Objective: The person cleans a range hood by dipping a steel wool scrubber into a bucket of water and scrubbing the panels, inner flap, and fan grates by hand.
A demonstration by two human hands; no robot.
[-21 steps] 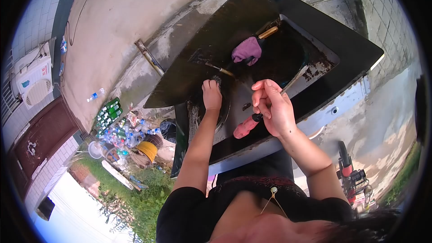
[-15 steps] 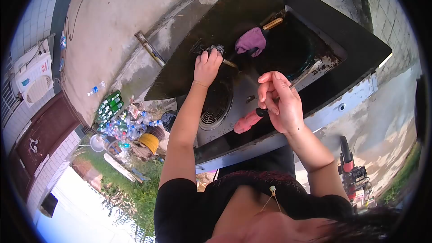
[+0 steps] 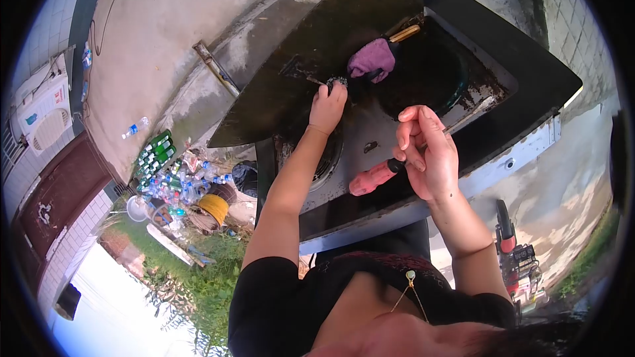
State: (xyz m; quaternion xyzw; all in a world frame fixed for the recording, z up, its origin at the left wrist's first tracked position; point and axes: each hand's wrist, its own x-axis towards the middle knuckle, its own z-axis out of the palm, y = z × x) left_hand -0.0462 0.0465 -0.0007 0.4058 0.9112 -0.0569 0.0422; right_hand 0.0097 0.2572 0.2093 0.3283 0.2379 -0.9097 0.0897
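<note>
My left hand (image 3: 327,109) is closed on a dark, shiny steel wool scrubber (image 3: 338,83). It is at the grimy black raised panel (image 3: 291,72) of a stove, above the left burner (image 3: 325,168). My right hand (image 3: 428,158) is curled round the black neck of a pink spray bottle (image 3: 374,178), over the stove's front; the bottle's head is mostly hidden by my fingers. Beyond my hands a purple cloth (image 3: 372,59) is bunched up, next to a tool with a wooden handle (image 3: 405,33).
The stove's black right side (image 3: 522,59) reaches to the right, and its metal front edge (image 3: 493,165) is close to my body. A metal bar (image 3: 216,68) lies on the left. Green bottles (image 3: 155,153), plastic bottles and a yellow container (image 3: 213,209) are heaped on the ground.
My left hand has moved right and slightly towards me with the scrubber, off its earlier spot on the panel. The right hand and bottle have shifted slightly; the view has moved a little too.
</note>
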